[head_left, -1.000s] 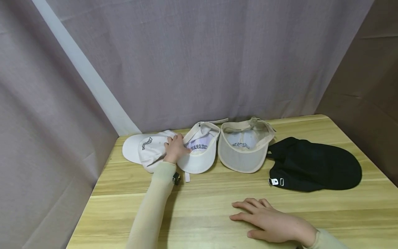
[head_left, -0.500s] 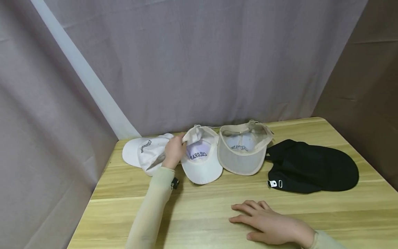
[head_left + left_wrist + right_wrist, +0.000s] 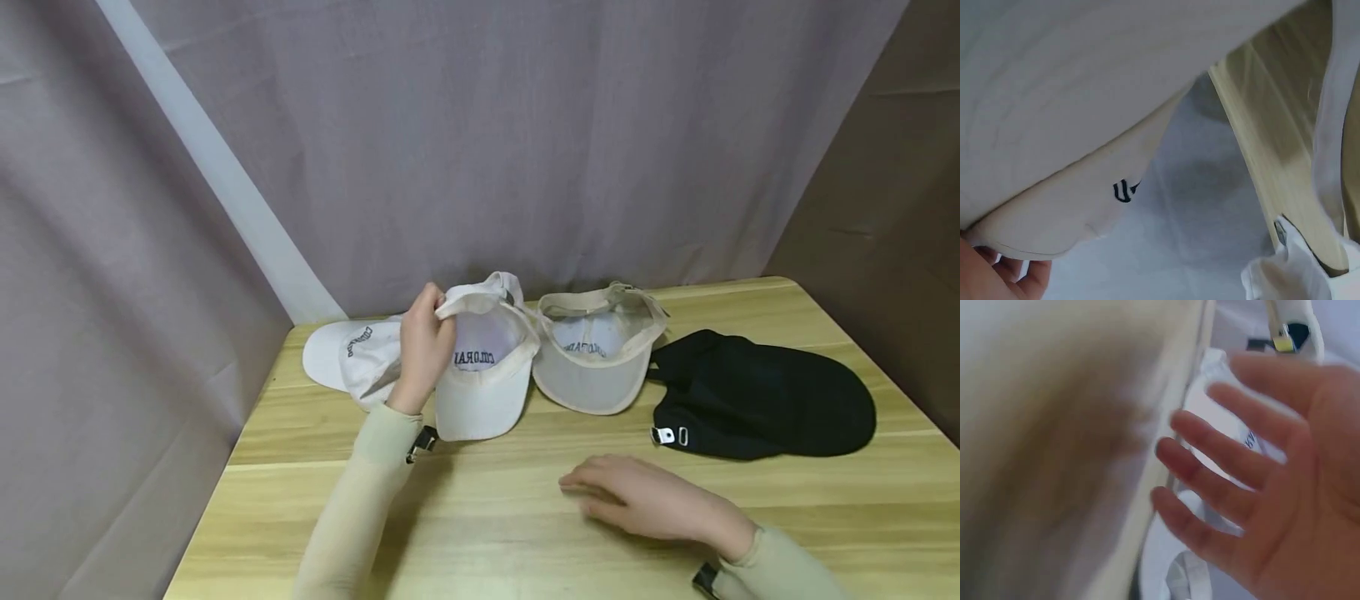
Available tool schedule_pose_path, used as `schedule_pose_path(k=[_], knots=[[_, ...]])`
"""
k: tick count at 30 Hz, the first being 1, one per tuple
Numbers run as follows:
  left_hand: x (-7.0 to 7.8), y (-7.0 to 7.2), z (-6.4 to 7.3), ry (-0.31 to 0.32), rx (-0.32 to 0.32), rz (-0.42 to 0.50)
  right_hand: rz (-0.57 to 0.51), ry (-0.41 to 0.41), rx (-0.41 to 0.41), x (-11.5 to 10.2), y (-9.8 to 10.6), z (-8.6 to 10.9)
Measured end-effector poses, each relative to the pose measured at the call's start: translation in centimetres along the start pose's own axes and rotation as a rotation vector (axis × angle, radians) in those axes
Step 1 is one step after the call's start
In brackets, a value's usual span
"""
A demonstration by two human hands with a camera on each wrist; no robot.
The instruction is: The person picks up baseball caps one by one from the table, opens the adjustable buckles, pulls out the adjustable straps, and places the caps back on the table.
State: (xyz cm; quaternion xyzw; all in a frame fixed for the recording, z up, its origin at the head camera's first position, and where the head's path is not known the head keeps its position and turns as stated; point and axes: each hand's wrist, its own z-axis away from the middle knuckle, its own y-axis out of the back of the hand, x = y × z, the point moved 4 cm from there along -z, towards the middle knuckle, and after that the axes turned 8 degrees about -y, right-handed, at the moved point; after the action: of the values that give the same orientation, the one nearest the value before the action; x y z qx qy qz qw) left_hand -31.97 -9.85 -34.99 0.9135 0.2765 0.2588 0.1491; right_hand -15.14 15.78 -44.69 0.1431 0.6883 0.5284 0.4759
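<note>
My left hand (image 3: 426, 346) pinches the edge of a white baseball cap (image 3: 483, 400), whose inside faces me with reversed dark lettering. The left wrist view shows the fingers (image 3: 1035, 280) at the rim of this cap (image 3: 1060, 231), its brim large in front. Above the table at the front right is my right hand (image 3: 645, 504), fingers extended and holding nothing; its spread fingers (image 3: 1216, 462) fill the right wrist view. Right beside the held cap, a cream cap (image 3: 596, 387) lies with its inside up. Another white cap (image 3: 326, 357) with dark lettering lies at left, partly behind my left hand.
A black cap (image 3: 765, 400) with a metal buckle lies on the right of the wooden table (image 3: 480, 517). Grey curtain (image 3: 480, 142) hangs along the back and left, and a brown panel (image 3: 885, 208) stands at right.
My left hand has taken hold of the middle white cap's edge and raised it, tilting the cap up. The right hand has lifted a little, its fingers closer together.
</note>
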Motion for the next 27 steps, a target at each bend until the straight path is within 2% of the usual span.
schedule_pose_path(k=[3, 5, 9, 11, 14, 20, 27], knots=[[1.3, 0.4, 0.6, -0.049, 0.019, 0.037, -0.062, -0.08, 0.162, -0.2, 2.1, -1.6], [2.1, 0.6, 1.0, -0.076, 0.028, 0.056, -0.099, -0.104, 0.291, -0.4, 3.7, -2.5], [3.6, 1.0, 1.8, -0.115, 0.026, 0.086, -0.151, -0.08, 0.551, -1.0, 6.9, -4.0], [4.3, 1.1, 2.2, -0.127, 0.016, 0.101, -0.15, -0.061, 0.637, -1.3, 8.1, -4.6], [5.3, 1.2, 2.9, -0.139, -0.002, 0.147, -0.16, -0.051, 0.665, -1.8, 8.9, -5.6], [6.8, 1.4, 4.2, -0.179, -0.003, 0.209, -0.199, -0.088, 0.592, -2.5, 8.4, -6.9], [7.3, 1.9, 4.6, -0.221, 0.001, 0.19, -0.219, -0.044, 0.659, -3.1, 8.1, -7.0]])
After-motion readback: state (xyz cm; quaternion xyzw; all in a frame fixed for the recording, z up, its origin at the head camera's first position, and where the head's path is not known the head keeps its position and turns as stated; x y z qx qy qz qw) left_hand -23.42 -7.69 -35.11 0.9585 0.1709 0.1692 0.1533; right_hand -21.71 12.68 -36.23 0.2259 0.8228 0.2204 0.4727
